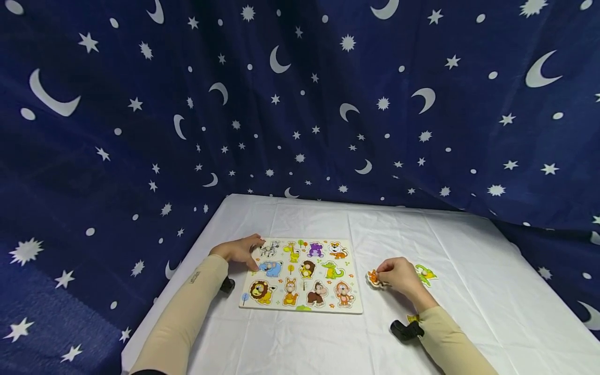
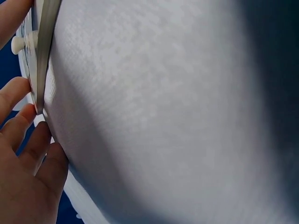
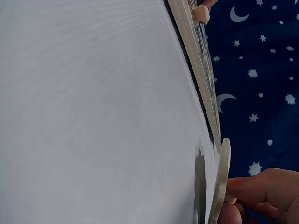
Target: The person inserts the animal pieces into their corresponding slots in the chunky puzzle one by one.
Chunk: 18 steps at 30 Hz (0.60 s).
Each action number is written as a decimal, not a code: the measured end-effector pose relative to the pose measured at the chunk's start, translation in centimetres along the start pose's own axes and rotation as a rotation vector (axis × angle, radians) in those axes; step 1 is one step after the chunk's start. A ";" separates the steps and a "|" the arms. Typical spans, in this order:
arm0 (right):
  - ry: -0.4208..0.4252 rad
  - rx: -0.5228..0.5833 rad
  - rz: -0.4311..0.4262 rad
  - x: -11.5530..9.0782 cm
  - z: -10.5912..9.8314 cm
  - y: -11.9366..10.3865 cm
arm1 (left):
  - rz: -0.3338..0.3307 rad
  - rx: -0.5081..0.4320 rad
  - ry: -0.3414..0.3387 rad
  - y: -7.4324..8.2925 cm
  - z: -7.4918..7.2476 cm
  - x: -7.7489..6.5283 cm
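A wooden peg puzzle board with animal pictures lies on the table; several pictures, such as the lion, carry knobs. My left hand touches the board's left edge with fingers spread, and the left wrist view shows the fingertips at that edge. Right of the board, my right hand pinches an orange-and-white animal puzzle piece. In the right wrist view that piece is seen edge-on, raised off the cloth above its shadow, with the fingers around its knob.
A green-and-yellow puzzle piece lies behind my right hand. Part of a yellow piece shows beside the right wrist camera. White cloth covers the table, and a dark blue star-and-moon curtain hangs around it.
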State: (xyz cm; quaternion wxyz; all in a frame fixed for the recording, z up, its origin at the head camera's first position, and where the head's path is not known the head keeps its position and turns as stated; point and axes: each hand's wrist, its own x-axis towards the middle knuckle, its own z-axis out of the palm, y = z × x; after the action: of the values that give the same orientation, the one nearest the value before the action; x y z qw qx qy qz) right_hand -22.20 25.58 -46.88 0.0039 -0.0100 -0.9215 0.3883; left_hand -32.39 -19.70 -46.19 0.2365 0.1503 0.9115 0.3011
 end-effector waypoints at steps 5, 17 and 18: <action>-0.003 -0.002 -0.012 0.3 0.4 -0.2 | -0.008 -0.008 -0.007 0.0 -0.1 -0.1; -0.018 -0.005 -0.017 0.7 0.2 -0.1 | -0.013 -0.004 -0.007 0.1 -0.1 0.0; -0.021 -0.005 -0.023 0.7 0.2 -0.1 | -0.012 -0.001 -0.008 0.0 -0.1 0.0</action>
State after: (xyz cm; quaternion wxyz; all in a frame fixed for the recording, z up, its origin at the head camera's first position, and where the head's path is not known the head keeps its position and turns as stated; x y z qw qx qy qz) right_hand -22.95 25.38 -46.90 -0.0015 0.0045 -0.9225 0.3860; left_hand -32.42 -19.72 -46.07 0.2422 0.1458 0.9112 0.2995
